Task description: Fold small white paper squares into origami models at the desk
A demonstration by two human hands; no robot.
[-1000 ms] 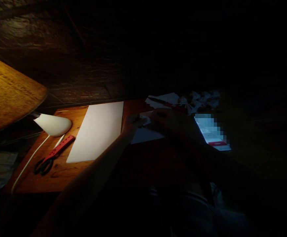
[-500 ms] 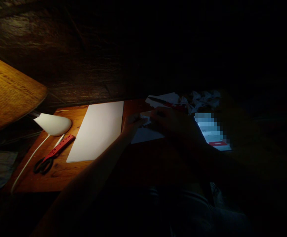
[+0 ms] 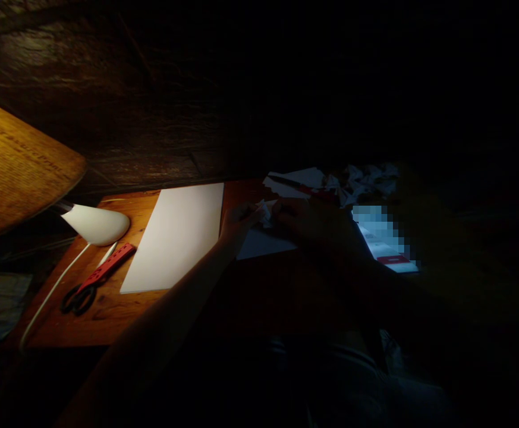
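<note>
A small folded piece of white paper (image 3: 265, 213) is held between my two hands, in dim light over the middle of the table. My left hand (image 3: 240, 219) closes on its left side, the thumb along its edge. On the other side my right hand (image 3: 293, 217) pinches it, though its fingers are mostly in shadow. Under the hands lies a flat white sheet (image 3: 266, 245). Just behind them rest more pieces of white paper (image 3: 308, 176) and a dark, thin-bladed tool with a red part (image 3: 317, 193), too dim to name surely.
To the left lies a large white sheet (image 3: 179, 238). Scissors (image 3: 94, 278) with a red blade cover sit near a lamp (image 3: 98, 224) and its yellow shade (image 3: 22, 172). A lit phone or tablet (image 3: 381, 238) is on the right, below several folded paper pieces (image 3: 370, 178).
The small paper between my hands has turned and now stands up more, showing a pointed fold. My right hand has shifted slightly down. The lit screen's content has scrolled a little.
</note>
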